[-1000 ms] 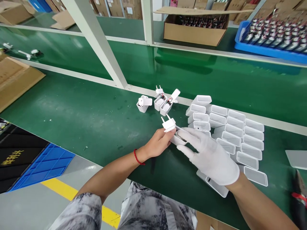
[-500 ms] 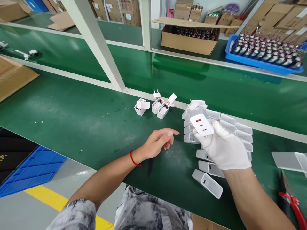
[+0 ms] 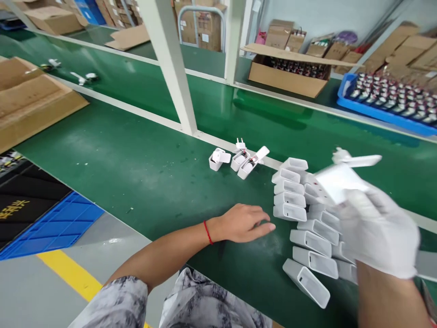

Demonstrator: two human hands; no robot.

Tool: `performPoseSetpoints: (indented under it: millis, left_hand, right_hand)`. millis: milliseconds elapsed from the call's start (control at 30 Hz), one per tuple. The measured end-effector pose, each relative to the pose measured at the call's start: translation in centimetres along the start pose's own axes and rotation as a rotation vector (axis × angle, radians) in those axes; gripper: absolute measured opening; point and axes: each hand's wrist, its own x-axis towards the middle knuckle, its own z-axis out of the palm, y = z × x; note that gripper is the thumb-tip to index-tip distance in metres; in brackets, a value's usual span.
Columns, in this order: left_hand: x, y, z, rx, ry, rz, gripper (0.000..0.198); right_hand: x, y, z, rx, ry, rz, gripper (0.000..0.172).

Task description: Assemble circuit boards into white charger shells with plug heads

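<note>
Gloved right hand [image 3: 380,232], one white casing [image 3: 337,182] held

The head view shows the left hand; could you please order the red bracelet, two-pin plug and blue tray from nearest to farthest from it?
1. Red bracelet, just behind the left hand.
2. Two-pin plug, ahead of the hand, pins up.
3. Blue tray, much farther back, at far right.

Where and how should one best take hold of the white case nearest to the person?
Probably pinch the near long wall of the white case at its rim, coming from the left: that wall is exposed, its mouth is open, the next case lies beyond.
</note>
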Motion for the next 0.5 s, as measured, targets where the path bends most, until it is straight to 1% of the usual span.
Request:
performPoseSetpoints:
  millis: [33, 67, 100, 167, 233, 300, 367, 400, 467, 500]
  left_hand:
    - [0.0, 0.0, 0.2, 0.053, -0.04, 0.007, 0.046]
    - [0.0, -0.1, 0.3, 0.096, -0.068, 0.015, 0.045]
    - [0.0, -0.1, 0.4, 0.128, -0.085, 0.023, 0.044]
    - [0.0, -0.1, 0.6, 0.162, -0.099, 0.034, 0.043]
    - [-0.1, 0.0, 0.5, 0.163, -0.109, 0.031, 0.043]
    - [-0.1, 0.1, 0.3, 0.132, -0.113, 0.011, 0.041]
    - [-0.2, 0.0, 0.1, 0.041, -0.084, -0.033, 0.04]
    - [-0.2, 0.0, 0.0, -0.037, -0.053, -0.06, 0.043]
    - [-0.2, -0.1, -0.1, -0.253, 0.053, -0.104, 0.06]
    - [-0.1, -0.2, -0.2, -0.372, 0.121, -0.114, 0.069]
  right_hand:
    - [0.6, 0.0, -0.8, -0.02, 0.17, 0.011, 0.047]
    - [1.4, 0.1, -1.5, -0.042, 0.301, 0.02, 0.04]
    - [2.5, 0.1, -2.2, -0.066, 0.375, 0.027, 0.035]
    - [4.8, 0.4, -3.3, -0.131, 0.352, 0.016, 0.03]
    - [7.1, 0.9, -4.1, -0.221, 0.338, 0.004, 0.032]
    - [8.5, 1.1, -4.4, -0.338, 0.32, -0.009, 0.036]
    - [8.7, 0.8, -4.1, -0.418, 0.274, -0.054, 0.037]
    - [8.3, 0.5, -3.6, -0.44, 0.238, -0.096, 0.036]
    - [6.9, -0.6, -2.3, -0.486, 0.128, -0.211, 0.035]
    - [5.9, -1.2, -1.5, -0.523, 0.067, -0.291, 0.034]
